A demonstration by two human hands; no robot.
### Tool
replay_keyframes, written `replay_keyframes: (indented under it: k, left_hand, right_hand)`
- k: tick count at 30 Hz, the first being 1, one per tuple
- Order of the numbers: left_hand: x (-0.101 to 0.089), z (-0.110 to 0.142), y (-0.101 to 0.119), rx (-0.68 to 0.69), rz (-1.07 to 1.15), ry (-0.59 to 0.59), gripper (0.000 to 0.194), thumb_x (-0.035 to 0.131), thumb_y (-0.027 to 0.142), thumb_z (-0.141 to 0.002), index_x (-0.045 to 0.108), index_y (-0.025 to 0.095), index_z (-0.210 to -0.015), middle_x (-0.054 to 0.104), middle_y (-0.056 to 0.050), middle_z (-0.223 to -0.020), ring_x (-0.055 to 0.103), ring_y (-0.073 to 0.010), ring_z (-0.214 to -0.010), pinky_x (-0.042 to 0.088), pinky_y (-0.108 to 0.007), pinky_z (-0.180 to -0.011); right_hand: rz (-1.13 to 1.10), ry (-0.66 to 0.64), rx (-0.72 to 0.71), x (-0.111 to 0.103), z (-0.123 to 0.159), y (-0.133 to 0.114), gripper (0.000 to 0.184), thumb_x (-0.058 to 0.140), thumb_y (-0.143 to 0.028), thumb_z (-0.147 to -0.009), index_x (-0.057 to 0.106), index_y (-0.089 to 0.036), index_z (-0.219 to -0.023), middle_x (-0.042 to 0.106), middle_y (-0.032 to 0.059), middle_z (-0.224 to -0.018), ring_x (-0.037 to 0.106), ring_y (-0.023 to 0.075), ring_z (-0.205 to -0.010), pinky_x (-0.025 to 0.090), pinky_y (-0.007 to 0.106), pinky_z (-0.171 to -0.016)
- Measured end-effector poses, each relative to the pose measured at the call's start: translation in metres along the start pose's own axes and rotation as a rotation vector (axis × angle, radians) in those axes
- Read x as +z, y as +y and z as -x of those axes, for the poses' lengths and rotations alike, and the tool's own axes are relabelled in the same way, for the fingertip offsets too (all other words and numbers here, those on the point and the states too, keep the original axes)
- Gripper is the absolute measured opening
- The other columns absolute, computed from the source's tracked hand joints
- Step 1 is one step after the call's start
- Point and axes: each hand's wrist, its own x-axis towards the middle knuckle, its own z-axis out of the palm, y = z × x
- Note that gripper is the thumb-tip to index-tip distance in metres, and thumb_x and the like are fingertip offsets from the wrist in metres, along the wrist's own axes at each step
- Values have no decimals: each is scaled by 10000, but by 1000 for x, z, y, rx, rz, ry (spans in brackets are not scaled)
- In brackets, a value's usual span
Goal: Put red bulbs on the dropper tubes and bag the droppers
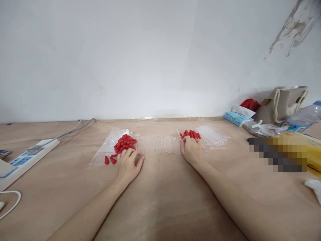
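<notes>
A pile of red rubber dropper bulbs point(124, 142) lies on a clear plastic bag point(101, 156) left of centre. My left hand point(128, 164) rests at the near edge of this pile, fingers slightly bent and thumb spread away from them. A row of thin clear dropper tubes point(158, 144) lies side by side in the middle. My right hand point(191, 149) is at the row's right end, its fingers curled together; what they hold is hidden. Just beyond that hand lies a second group of red bulbs point(192, 134), with clear tubes partly under it.
Flat clear bags point(213, 135) lie at right. Farther right are a tissue pack point(238, 117), a canvas bag point(281, 103), a plastic bottle point(307, 113) and a yellow package point(293, 144). A power strip point(27, 162) with a grey cable is at left. A wall point(160, 60) closes the back.
</notes>
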Motion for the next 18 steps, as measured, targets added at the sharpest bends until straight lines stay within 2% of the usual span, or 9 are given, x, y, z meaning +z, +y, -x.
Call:
replay_keyframes:
  k: [2,4,7,9,14,18]
  left_hand:
    - [0,-3,-11,14,-111,46,138,545,336,-765,605,221,-813,577,-60,-824,475,-248,-796,334,-371,-678]
    - [0,-6,-20,45,-171,31,158,525,310,-780,619,227,-875,572,-70,-848,468,-257,-816,325,-377,-685]
    - [1,-10,-28,75,-220,-18,190,482,259,-803,638,232,-907,560,-78,-836,461,-255,-799,321,-377,-670]
    - [2,-11,-30,93,-251,-39,204,465,233,-809,652,240,-889,552,-80,-826,457,-253,-790,318,-375,-656]
    - [4,-15,-32,143,-279,-76,207,452,203,-813,650,243,-860,541,-79,-836,456,-242,-791,321,-366,-652]
    - [4,-18,-36,189,-303,-114,184,439,205,-830,621,222,-853,542,-74,-855,462,-229,-791,335,-357,-674]
  right_hand:
    - [-144,46,-43,-1,10,0,264,318,-284,-880,536,-140,-840,636,87,-786,566,195,-725,279,337,-772]
    - [-250,55,-96,-3,21,-1,234,334,-262,-881,539,-148,-896,642,73,-806,570,178,-729,293,317,-760]
    - [-293,33,-217,-8,34,-2,258,345,-238,-882,530,-142,-1035,650,73,-802,569,177,-739,315,304,-722]
    - [-287,24,-264,-12,38,-3,276,347,-230,-883,537,-138,-1060,649,76,-788,566,180,-742,325,303,-704]
    - [-333,0,-267,-16,38,-4,257,343,-212,-880,584,-151,-943,635,75,-787,557,180,-750,351,304,-700]
    - [-429,15,-235,-12,37,-4,199,365,-222,-864,551,-152,-880,607,69,-781,535,178,-740,395,291,-680]
